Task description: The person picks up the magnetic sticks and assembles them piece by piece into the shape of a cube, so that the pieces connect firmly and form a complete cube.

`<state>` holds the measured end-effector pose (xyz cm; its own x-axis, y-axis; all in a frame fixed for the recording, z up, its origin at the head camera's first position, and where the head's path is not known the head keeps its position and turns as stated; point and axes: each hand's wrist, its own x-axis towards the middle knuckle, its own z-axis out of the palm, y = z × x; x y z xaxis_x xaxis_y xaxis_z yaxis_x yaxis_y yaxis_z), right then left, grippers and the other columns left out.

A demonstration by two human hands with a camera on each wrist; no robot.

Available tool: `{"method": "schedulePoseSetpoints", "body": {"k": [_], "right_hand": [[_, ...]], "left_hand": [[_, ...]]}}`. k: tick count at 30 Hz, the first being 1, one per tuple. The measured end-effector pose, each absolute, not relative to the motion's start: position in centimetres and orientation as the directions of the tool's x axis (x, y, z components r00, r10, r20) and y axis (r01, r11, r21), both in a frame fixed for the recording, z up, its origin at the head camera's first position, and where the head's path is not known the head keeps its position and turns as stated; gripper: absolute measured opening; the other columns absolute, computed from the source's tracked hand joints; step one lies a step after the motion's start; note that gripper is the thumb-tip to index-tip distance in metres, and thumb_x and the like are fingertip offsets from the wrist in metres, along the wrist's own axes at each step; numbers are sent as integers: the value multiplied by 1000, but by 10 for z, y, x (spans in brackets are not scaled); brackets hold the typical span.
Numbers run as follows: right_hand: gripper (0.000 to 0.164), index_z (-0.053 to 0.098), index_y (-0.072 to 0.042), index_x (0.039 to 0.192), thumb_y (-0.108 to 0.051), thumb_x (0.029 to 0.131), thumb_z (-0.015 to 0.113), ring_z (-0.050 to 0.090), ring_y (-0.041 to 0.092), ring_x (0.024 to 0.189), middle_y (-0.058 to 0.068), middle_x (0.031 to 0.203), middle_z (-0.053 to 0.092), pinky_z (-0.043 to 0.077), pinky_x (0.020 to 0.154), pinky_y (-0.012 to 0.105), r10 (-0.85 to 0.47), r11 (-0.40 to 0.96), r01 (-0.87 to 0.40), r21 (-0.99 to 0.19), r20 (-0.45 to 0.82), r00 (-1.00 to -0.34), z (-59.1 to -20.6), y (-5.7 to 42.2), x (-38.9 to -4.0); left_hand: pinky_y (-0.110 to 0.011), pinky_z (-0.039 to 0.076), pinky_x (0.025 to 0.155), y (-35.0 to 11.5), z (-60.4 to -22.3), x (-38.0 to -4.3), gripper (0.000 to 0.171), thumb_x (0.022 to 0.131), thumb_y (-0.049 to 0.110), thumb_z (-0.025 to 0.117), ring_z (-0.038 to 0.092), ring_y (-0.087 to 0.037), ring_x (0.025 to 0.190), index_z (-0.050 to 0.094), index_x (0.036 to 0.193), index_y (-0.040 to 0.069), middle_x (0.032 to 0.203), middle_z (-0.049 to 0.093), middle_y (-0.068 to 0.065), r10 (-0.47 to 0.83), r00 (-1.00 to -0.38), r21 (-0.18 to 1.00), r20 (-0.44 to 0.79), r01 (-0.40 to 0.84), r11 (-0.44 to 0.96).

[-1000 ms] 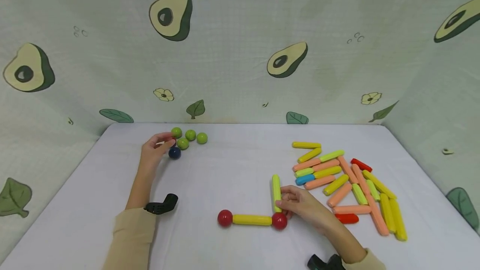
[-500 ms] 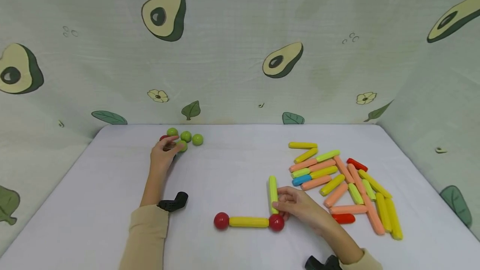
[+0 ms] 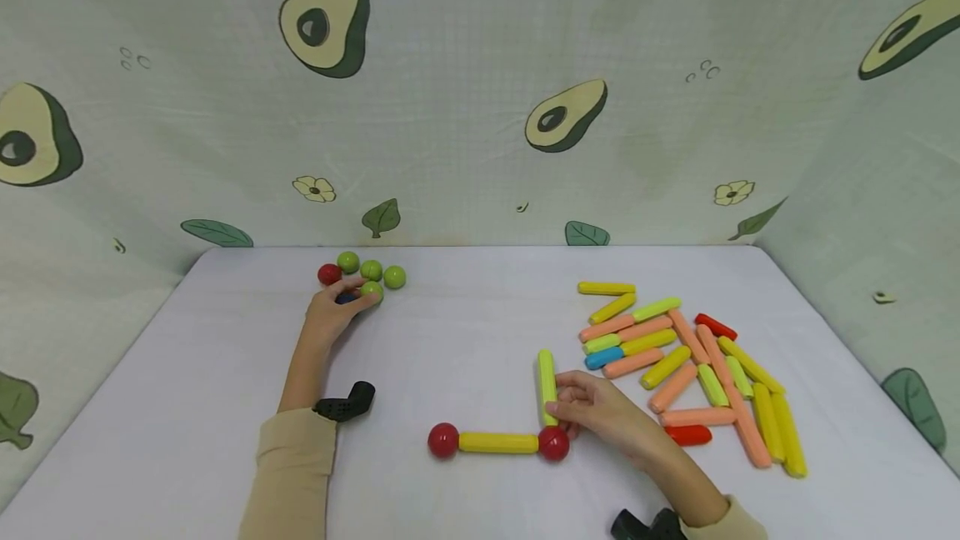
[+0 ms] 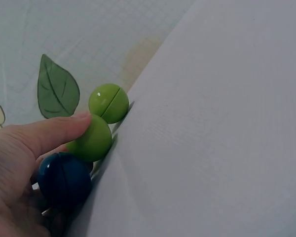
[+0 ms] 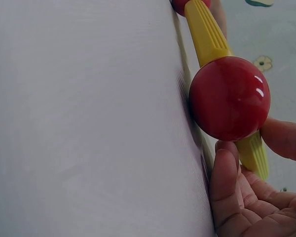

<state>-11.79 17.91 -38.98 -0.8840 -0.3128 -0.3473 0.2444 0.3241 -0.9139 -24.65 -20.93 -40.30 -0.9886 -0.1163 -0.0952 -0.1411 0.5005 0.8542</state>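
head: forward-down | wrists: close | head, right share: red ball (image 3: 553,444)

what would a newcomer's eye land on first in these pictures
Probably two glossy red balls with a yellow stick between them, front and centre in the head view, where the right grip holds a lime stick against one ball. Next, the multicoloured sticks spread on the right. Then the green balls at back left, one touched by the left grip.

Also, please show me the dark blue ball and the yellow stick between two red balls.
Dark blue ball (image 4: 65,180), left wrist view: visible middle.
Yellow stick (image 3: 498,442), head view: middle of its length.
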Motion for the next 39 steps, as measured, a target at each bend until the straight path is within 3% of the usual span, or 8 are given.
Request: {"method": "schedulePoseSetpoints", "body": {"k": [5,12,18,23,30,39], "right_hand": [[63,42,20,146,-16,102,71,63,17,77,5,92,63,55,73,24,-314,325,240,-914,-344,-885,-389,179,-118],[63,42,19,146,-16,102,71,63,17,77,5,92,63,55,74,24,-310,326,247,-913,-350,-884,-389,179,-117],[64,41,19,147,-16,102,71,63,17,77,5,92,63,55,74,24,-308,323,256,-911,-357,-882,-388,179,-117],[64,42,19,146,-16,102,72,62,17,77,5,92,63,55,73,24,-313,319,253,-913,-354,-882,-387,178,-117],[63,43,18,146,-17,102,72,62,17,77,5,92,62,55,73,24,-306,323,254,-912,-355,-883,-387,178,-118],[63,45,15,148,-18,102,73,62,18,78,5,93,63,55,74,24,-301,337,260,-905,-365,-881,-386,177,-118]], "left_hand": [[-61,31,122,-209,-401,-245,55,102,27,72,46,-44,140,58,145,-3,143,56,-29,-119,-989,848,-93,-141,512],[-54,41,112,-208,-401,-245,52,101,26,73,51,-41,129,61,142,-3,140,59,-28,-130,-989,855,-67,-124,503],[-50,44,109,-206,-389,-244,53,103,26,70,52,-40,132,58,147,-1,143,57,-26,-98,-993,867,-62,-102,487],[-38,46,97,-197,-370,-240,53,103,28,71,52,-35,129,59,148,3,141,59,-22,-58,-998,881,-25,-49,470],[-38,47,94,-168,-353,-235,47,101,26,74,55,-34,124,65,143,5,135,63,-19,38,-999,869,29,44,492],[-40,53,93,-117,-353,-224,44,100,25,75,64,-31,112,68,140,8,125,70,-17,273,-961,873,38,165,460]]}}
